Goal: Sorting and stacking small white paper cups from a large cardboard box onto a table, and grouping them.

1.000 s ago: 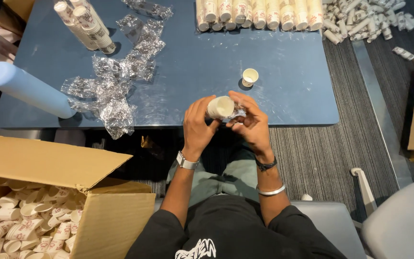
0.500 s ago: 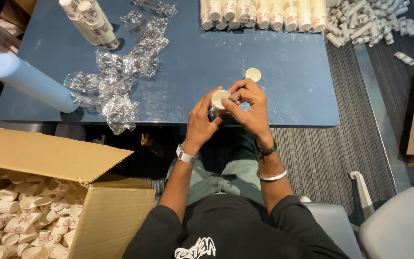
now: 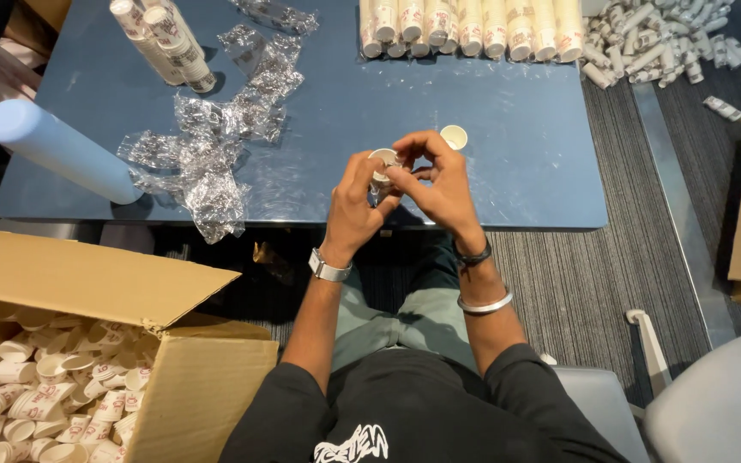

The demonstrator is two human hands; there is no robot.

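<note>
Both hands (image 3: 400,193) hide most of a small paper cup (image 3: 382,158).

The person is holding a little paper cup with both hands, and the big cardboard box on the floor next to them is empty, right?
Not quite. Both the left hand and the right hand do hold the little paper cup, but the cardboard box is not empty: the head view shows it holding many loose paper cups.

Your left hand (image 3: 355,206) and right hand (image 3: 441,184) pinch a paper cup (image 3: 382,159) over the blue table (image 3: 516,163), another cup (image 3: 454,136) just beyond, crumpled wrap (image 3: 207,163) left.
</note>
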